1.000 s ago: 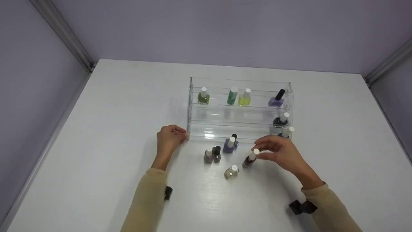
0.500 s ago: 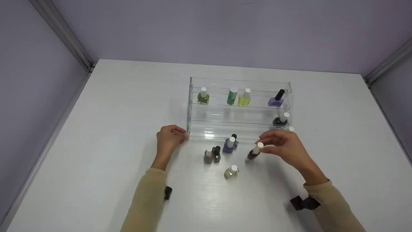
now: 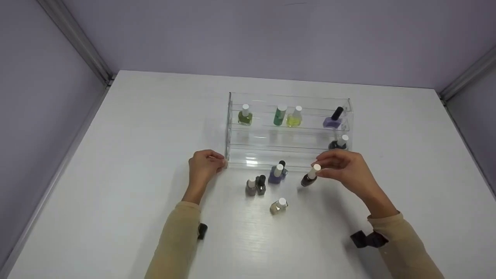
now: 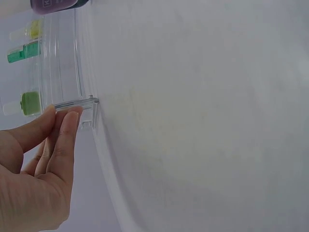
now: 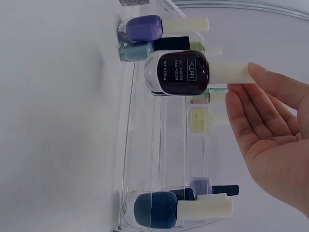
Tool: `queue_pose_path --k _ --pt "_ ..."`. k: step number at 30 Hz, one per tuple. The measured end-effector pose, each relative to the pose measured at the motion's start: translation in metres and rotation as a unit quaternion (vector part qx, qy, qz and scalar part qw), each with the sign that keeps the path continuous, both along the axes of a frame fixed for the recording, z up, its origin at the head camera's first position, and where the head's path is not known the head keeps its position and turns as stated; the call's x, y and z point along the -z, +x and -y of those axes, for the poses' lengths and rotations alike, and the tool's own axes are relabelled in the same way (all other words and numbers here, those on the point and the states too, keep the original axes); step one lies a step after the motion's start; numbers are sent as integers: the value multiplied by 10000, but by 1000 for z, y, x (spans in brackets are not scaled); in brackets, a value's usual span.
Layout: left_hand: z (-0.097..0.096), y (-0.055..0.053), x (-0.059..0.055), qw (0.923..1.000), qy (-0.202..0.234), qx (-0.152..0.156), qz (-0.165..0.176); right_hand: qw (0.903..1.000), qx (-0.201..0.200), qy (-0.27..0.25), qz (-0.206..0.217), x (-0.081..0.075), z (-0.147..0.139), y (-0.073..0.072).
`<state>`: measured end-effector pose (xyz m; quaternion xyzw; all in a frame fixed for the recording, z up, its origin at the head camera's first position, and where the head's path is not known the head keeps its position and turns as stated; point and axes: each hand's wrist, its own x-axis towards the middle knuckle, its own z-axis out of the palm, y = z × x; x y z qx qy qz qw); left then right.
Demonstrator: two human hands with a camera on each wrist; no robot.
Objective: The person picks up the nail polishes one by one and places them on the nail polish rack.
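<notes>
My right hand [image 3: 343, 170] pinches the white cap of a dark nail polish bottle [image 5: 181, 72] between thumb and fingertips. The bottle hangs tilted over the table, just in front of the clear acrylic rack [image 3: 271, 148]. With thumb and fingers, my left hand [image 4: 43, 164] grips the side panel of the rack at its front left corner. Standing on the table between the hands are a purple bottle [image 3: 275, 176] with a blue one behind it, a grey bottle [image 3: 251, 188], a black-capped bottle [image 3: 260, 186] and a pale bottle [image 3: 278, 207].
The rack's top tier holds an olive bottle [image 3: 245, 117], a green bottle [image 3: 278, 116], a yellow bottle [image 3: 294, 121] and a lilac bottle [image 3: 332, 123]. Lower at the right end stand a dark bottle [image 3: 337, 145] and a dark blue bottle [image 5: 155, 209]. Walls border the white table [image 3: 128, 155].
My right hand has lifted the dark nail polish bottle off the table and moved it slightly right and toward the rack. My left hand has stayed at the rack's corner.
</notes>
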<state>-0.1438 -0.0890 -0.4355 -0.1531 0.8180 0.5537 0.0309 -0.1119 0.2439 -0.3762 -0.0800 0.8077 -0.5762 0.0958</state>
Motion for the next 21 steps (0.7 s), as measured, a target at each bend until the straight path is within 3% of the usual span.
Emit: queue_pose_path --k 9,21 --pt "1 2 0 9993 -40 182 -309 9999 -28 84 -102 -4 -2 -4" --pt "0 3 -2 9997 -74 132 -190 9990 123 347 -247 -8 -5 -10"
